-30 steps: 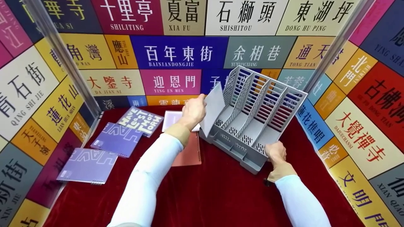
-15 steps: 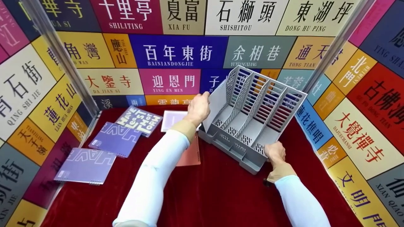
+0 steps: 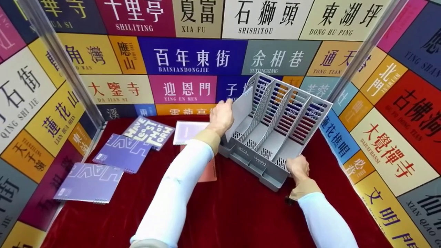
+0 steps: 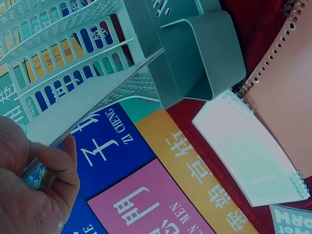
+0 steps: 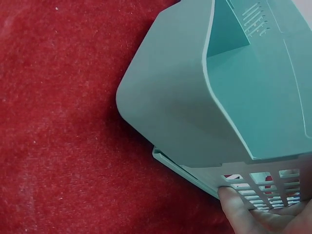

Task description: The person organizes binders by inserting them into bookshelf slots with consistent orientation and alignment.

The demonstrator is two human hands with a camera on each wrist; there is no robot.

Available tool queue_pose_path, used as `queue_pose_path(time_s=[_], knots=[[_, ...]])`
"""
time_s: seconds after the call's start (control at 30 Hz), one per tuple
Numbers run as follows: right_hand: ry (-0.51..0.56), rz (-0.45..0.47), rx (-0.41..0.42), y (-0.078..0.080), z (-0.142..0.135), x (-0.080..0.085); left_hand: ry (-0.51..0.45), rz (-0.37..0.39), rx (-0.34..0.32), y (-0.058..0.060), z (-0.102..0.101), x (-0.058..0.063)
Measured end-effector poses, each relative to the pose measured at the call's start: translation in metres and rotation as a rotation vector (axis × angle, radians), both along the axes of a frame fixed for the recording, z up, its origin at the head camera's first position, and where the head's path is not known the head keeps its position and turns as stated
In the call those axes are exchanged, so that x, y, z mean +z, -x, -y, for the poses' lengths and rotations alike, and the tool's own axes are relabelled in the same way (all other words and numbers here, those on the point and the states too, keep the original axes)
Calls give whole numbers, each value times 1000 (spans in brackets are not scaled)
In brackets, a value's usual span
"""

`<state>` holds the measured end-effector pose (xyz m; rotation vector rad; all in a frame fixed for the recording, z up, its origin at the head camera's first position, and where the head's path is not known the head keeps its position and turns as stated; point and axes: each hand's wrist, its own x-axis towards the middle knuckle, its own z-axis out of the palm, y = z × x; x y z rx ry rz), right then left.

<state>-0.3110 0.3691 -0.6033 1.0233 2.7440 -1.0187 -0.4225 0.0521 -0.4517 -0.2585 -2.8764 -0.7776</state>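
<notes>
The left hand [image 3: 221, 117] pinched a pale notebook [image 3: 242, 107] by its edge, upright in the leftmost slot of the 4-slot gray file rack [image 3: 254, 163]; the right hand [image 3: 299, 167] gripped the rack's right end. Steady bracing and lowering parallel to the slot walls seemed advisable.

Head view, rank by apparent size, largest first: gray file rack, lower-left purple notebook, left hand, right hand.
1. Gray file rack, clearly largest
2. Lower-left purple notebook
3. Left hand and right hand: too alike to rank
</notes>
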Motion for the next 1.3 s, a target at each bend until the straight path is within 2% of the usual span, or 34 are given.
queue_pose_path(time_s=[0.33,0.7,0.93,1.3], knots=[[-2,-10,-5,1,3,-3,-40,-22,34,4,-8,-2],[9,-15,-13,1,3,-6,-82,-90,27,7,-16,-14],[11,-19,-11,1,2,-6,-77,-45,-6,4,-24,-22],[3,-23,-8,1,-2,-3,-42,-47,0,6,-26,-40]])
